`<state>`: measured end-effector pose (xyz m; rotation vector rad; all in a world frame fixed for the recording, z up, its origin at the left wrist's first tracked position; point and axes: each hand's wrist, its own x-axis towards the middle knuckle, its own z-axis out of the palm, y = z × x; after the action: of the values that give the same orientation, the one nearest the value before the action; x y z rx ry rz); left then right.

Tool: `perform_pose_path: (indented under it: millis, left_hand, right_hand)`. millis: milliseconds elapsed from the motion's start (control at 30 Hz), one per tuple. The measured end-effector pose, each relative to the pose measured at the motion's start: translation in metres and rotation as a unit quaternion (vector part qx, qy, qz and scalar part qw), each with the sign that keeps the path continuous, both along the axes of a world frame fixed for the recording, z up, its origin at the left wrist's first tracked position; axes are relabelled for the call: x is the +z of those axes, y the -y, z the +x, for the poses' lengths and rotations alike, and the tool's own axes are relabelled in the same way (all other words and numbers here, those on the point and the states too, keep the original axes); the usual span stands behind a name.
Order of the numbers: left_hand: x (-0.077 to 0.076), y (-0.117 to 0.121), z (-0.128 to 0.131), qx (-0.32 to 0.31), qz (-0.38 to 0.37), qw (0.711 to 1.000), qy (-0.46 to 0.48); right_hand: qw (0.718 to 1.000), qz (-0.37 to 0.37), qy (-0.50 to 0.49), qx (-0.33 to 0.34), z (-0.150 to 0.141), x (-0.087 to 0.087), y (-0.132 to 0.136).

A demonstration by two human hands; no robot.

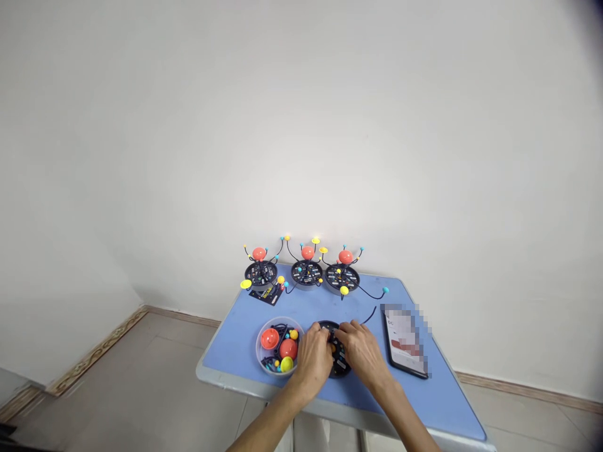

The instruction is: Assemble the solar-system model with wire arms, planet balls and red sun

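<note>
Blue table (358, 301) holds a clear bowl (277, 319) just beside a black disc (340, 367) under the left hand (313, 359) and right hand (360, 351), both pinched narrow, their grip hidden, so a slip could bend the thin wire (370, 316) or nudge the bowl.

My fingers (323, 336) are on a round base (340, 369), which sits on the table (372, 402) right in front of me. Bowl of parts (271, 367) just left of the fingers, phone (404, 342) to their right. Three assembled planet models (307, 271) stand well behind them, card (266, 294) lying behind the bowl.
</note>
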<state>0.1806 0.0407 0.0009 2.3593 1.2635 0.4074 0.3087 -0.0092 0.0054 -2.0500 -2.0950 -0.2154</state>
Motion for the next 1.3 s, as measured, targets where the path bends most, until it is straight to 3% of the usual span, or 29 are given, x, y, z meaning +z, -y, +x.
perform_pose_path:
  millis: [300, 667, 767, 867, 967, 1067, 1200, 1300]
  left_hand:
    - [0.001, 0.003, 0.003, 0.000, -0.018, 0.999, -0.036]
    - [0.007, 0.018, 0.000, 0.005, -0.022, 1.000, -0.020]
    - [0.012, 0.026, -0.017, 0.009, -0.012, 1.000, 0.003]
    - [0.022, 0.024, -0.051, 0.021, 0.023, 0.999, 0.035]
    - [0.030, 0.010, -0.092, 0.048, 0.048, 0.997, 0.030]
    - [0.032, -0.012, -0.123, 0.016, 0.041, 0.999, 0.016]
    - [0.024, -0.031, -0.136, -0.078, 0.012, 0.996, 0.027]
    - [0.021, -0.035, -0.135, -0.081, 0.009, 0.997, 0.007]
  right_hand:
    - [0.999, -0.017, -0.014, -0.023, -0.003, -0.005, -0.005]
    - [1.000, 0.031, -0.002, 0.000, 0.001, -0.011, 0.001]
    - [0.997, 0.070, -0.001, -0.008, 0.008, -0.011, 0.011]
    - [0.985, 0.170, -0.024, -0.024, 0.010, -0.009, 0.029]
    - [0.971, 0.229, -0.066, -0.007, -0.001, -0.004, 0.048]
    - [0.958, 0.268, -0.102, 0.025, -0.023, -0.006, 0.058]
    - [0.952, 0.272, -0.126, 0.059, -0.048, -0.023, 0.060]
    - [0.962, 0.228, -0.134, 0.072, -0.056, -0.037, 0.061]
